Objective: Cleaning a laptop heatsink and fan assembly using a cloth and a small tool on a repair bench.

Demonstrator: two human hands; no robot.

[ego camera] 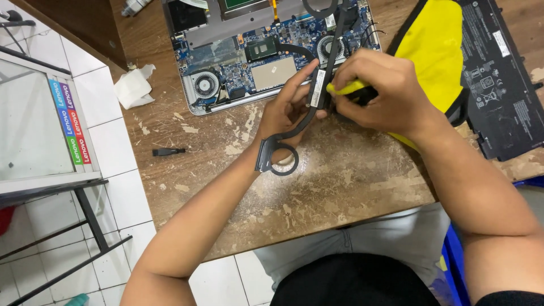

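My left hand (286,107) grips a long black heat-pipe assembly (283,144) with ring-shaped ends, holding it at its middle above the worn wooden table (328,175). My right hand (385,90) presses a tool with a yellow and black handle (347,88) against the middle of that assembly. Just behind both hands lies an opened laptop (266,54) with its blue circuit board, two round fans and a silver plate exposed. The assembly's upper end runs over the laptop; its lower ring hangs near the table.
A flat black battery pack (501,73) lies at the right beside a yellow cloth (433,45). A crumpled white tissue (133,88) and a small black part (168,151) sit at the left. A metal-framed glass stand (39,124) is on the tiled floor, left.
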